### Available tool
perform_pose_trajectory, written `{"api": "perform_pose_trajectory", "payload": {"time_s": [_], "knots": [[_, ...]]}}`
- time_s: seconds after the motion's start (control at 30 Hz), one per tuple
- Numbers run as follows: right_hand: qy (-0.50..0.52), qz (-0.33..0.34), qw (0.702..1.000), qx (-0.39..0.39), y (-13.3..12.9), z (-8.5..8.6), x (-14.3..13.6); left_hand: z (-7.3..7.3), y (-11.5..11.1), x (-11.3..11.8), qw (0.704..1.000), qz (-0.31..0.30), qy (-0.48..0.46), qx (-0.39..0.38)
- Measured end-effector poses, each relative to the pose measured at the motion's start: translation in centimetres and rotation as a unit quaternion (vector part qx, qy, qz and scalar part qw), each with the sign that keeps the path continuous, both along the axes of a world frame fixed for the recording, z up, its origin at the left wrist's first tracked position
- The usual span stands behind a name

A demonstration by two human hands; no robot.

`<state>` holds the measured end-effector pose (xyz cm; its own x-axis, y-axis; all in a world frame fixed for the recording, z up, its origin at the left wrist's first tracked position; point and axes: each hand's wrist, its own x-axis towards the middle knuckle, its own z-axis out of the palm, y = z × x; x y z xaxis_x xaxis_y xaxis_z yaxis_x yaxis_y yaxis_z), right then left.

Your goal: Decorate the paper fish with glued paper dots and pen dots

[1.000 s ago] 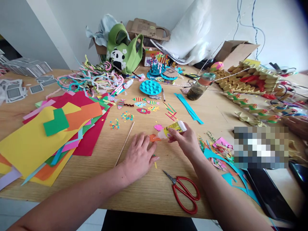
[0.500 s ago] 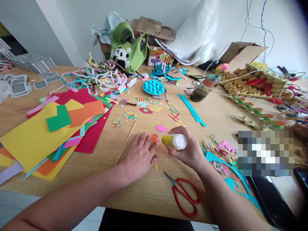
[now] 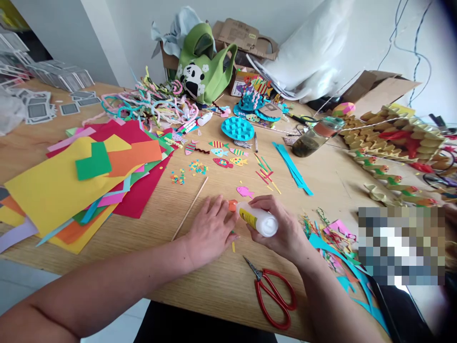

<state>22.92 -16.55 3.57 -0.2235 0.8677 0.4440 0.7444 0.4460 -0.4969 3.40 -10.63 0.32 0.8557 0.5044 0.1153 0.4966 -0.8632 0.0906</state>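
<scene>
My right hand (image 3: 276,228) is closed around a white glue bottle (image 3: 262,222) with a yellow label, tipped with its base toward me. The bottle's narrow end points at a small orange piece (image 3: 232,205) by my left fingertips; whether this is paper or part of the bottle I cannot tell. Flat on the table lies my left hand (image 3: 210,228), its fingers stretched out. A narrow yellow strip (image 3: 233,247) pokes out beside its thumb. Just beyond the bottle is a pink paper fish (image 3: 244,191). Red-handled scissors (image 3: 273,295) lie in front of my right hand.
Coloured paper sheets (image 3: 53,195) are piled at left, near a thin wooden stick (image 3: 190,208). Several decorated paper fish (image 3: 223,163) and a blue bumpy disc (image 3: 237,128) lie farther back. A glass jar (image 3: 314,138) leans at right, with paper scraps (image 3: 339,233) nearer me.
The glue bottle has turned so that its base swings down toward me. My left hand stays flat in place. The whole view has shifted and tilted slightly.
</scene>
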Motion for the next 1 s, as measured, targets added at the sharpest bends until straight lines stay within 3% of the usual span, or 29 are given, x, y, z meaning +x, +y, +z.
{"api": "perform_pose_trajectory", "payload": {"time_s": [0.23, 0.4, 0.63, 1.0], "knots": [[-0.014, 0.02, 1.0, -0.018, -0.12, 0.23, 0.12, -0.08, 0.0, 0.08, 1.0, -0.002, 0.005, 0.001], [0.014, -0.017, 0.999, -0.03, -0.09, 0.36, 0.17, -0.12, -0.03, 0.09, 1.0, -0.001, 0.006, 0.002], [0.078, -0.137, 0.986, -0.06, -0.1, -0.26, 0.69, -0.05, -0.04, 0.1, 1.0, -0.001, 0.013, -0.001], [0.088, -0.14, 0.985, -0.057, 0.12, -0.49, 0.85, -0.05, -0.01, 0.08, 1.0, -0.002, 0.016, -0.002]]}}
